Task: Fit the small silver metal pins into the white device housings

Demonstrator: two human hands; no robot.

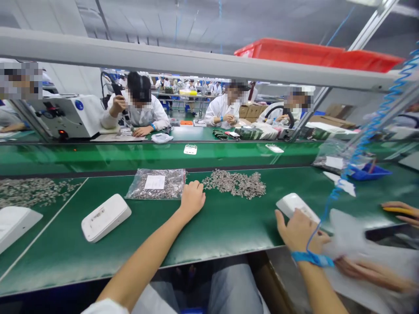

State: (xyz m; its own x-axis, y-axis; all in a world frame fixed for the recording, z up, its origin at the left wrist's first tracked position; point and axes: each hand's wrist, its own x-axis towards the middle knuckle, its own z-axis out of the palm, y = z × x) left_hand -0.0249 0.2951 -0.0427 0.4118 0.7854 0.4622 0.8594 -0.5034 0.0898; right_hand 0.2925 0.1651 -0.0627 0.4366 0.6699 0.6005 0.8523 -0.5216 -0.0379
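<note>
My left hand [193,196] has its fingers curled closed on the green work surface, between a clear bag of small metal parts [170,187] and a loose pile of such parts [235,183]. Whatever those fingers may hold is hidden. On the right, my right hand [299,231], with a blue wrist strap [312,259], grips the near end of a white plastic housing [293,204]. Its thumb points forward at the left, and the other fingers are partly hidden. A second white housing [106,218] lies to the left of my left arm.
Another housing [18,224] and more metal parts [32,189] lie far left. A co-worker's hand [401,211] is close at right. A blue coiled cord [360,152] hangs near a blue tray [371,171]. Two white plates [190,149] rest on the green strip behind.
</note>
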